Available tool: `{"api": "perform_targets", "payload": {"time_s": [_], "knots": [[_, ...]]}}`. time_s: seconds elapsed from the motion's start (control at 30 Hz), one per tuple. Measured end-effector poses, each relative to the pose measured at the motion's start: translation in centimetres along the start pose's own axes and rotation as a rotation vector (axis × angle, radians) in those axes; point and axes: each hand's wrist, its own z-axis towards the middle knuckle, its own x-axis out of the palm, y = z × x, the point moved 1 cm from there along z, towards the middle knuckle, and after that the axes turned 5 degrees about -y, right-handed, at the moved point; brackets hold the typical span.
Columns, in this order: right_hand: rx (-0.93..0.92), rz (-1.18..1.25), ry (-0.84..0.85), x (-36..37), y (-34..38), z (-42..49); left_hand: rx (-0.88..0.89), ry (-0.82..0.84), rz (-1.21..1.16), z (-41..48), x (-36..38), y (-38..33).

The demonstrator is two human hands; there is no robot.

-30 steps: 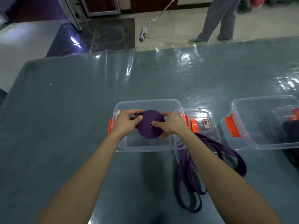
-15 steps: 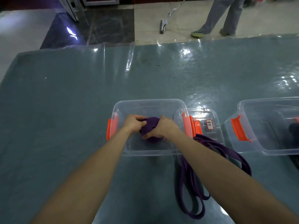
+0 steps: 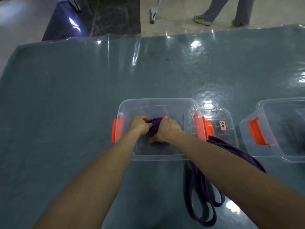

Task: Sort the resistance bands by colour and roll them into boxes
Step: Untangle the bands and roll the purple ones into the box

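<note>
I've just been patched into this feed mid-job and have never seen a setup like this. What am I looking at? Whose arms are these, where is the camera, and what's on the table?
There is no machine here. These are a person's two bare arms, filmed by a wide-angle camera worn on their head that looks forward and down. The left hand and right hand both grip a rolled purple band, holding it low inside a clear box with orange latches. Just right of that box lies a clear lid with a small label, too small to read. Loose purple bands trail from near the lid across the table. A second clear box stands further right. Beyond the table, another person stands with a mop.
</note>
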Motion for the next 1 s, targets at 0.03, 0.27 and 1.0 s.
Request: {"api": "perform_targets", "payload": {"time_s": [0.03,0.27,1.0], "knots": [[-0.001,-0.007,-0.002,0.0,0.0,0.1,0.003,-0.009,0.016,0.0,0.0,0.0],[-0.009,-0.031,-0.013,0.2,-0.3,0.1,0.074,-0.043,0.166,-0.4,0.3,0.1],[-0.084,-0.155,0.079,-0.7,0.6,-0.7,0.27,0.017,0.731,-4.4,-1.7,-1.4]]}}
